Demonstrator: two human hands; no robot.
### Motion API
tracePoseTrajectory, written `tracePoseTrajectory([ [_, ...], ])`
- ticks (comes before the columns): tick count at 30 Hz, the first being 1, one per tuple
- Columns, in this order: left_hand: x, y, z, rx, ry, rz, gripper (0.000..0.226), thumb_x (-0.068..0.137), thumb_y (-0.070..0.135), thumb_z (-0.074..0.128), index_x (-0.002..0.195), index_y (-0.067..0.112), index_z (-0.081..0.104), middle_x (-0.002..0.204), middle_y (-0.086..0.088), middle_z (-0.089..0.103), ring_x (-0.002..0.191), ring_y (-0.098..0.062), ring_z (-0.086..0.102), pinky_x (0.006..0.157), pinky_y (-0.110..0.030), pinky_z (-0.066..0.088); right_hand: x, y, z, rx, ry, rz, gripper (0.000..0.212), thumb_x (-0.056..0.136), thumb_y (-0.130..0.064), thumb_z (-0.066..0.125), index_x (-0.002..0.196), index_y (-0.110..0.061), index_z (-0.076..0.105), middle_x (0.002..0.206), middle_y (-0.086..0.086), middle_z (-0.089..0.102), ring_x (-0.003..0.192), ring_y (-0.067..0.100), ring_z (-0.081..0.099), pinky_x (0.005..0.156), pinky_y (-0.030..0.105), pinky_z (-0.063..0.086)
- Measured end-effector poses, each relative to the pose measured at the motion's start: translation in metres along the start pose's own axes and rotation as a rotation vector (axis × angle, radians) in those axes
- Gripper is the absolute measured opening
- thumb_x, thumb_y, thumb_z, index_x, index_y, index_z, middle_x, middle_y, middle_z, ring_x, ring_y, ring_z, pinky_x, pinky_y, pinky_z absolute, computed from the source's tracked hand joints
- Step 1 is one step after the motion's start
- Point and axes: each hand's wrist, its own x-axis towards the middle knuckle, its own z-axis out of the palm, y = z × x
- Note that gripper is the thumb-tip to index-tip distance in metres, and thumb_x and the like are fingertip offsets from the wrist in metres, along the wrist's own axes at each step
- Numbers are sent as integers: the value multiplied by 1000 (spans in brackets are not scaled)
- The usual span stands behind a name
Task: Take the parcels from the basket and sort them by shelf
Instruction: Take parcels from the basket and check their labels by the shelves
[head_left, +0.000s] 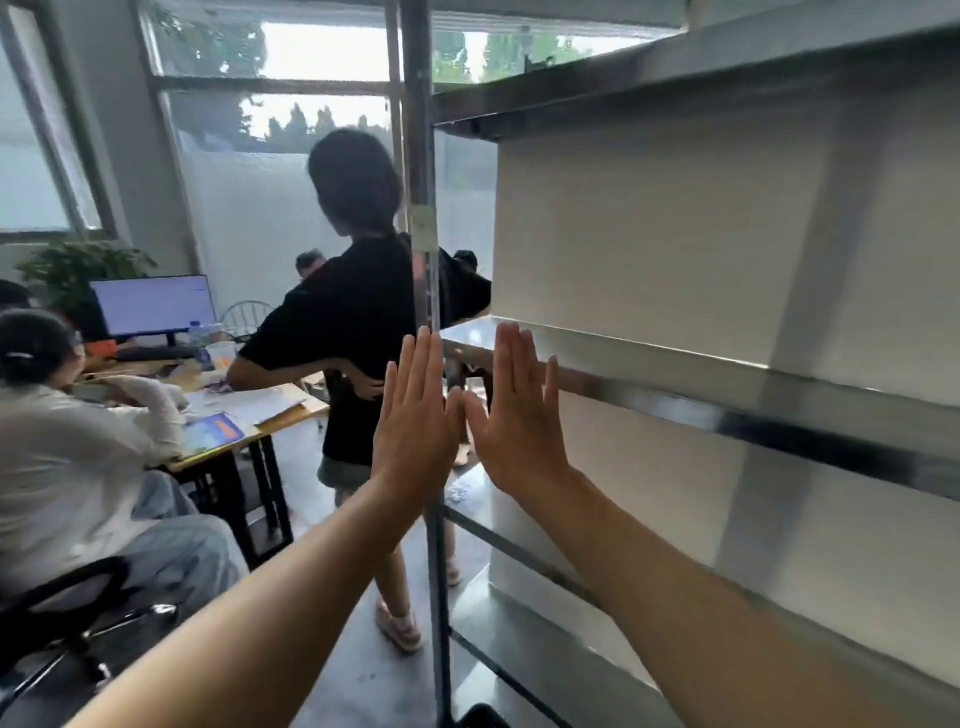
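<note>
Two bare forearms (291, 587) reach forward from the lower edge; the left hand (413, 421) and right hand (519, 415) are raised flat, palms facing away, fingers (511, 358) straight and together, holding nothing, thumbs nearly meeting; the metal shelf (675, 374) stands just beyond, filling the right side; a person in black (353, 322) stands to its left.

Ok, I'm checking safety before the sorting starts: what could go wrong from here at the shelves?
The standing person in a black T-shirt is close to the grey metal shelf rack's upright post, so anything carried in could bump them. The left hand and right hand, both open and empty, are raised near the middle shelf's thin steel front edge; fingers might knock it.
</note>
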Motion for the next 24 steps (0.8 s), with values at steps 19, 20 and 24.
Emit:
tracePoseTrajectory([
  [19, -108, 406, 12, -653, -191, 480, 59, 106, 28, 29, 157, 11, 4, 165, -1, -2, 151, -11, -9, 124, -33, -3, -211, 228, -303, -474, 131, 548, 71, 104, -42, 26, 155, -12, -14, 164, 4, -17, 150, 15, -17, 122, 44, -10],
  [20, -125, 431, 11, -677, -216, 494, 59, 106, 27, 28, 157, 10, 3, 165, -2, -2, 151, -12, -8, 124, -33, -3, -232, 239, -322, -504, 138, 579, 72, 104, -42, 26, 155, -12, -15, 164, 4, -17, 150, 15, -17, 122, 44, -10],
  [24, -191, 533, 3, -746, -308, 568, 58, 106, 29, 21, 156, 9, -1, 165, -4, -6, 151, -15, -10, 124, -34, -5, -327, 283, -401, -629, 171, 710, 73, 104, -45, 26, 155, -12, -14, 164, 3, -16, 150, 15, -15, 122, 43, -10],
])
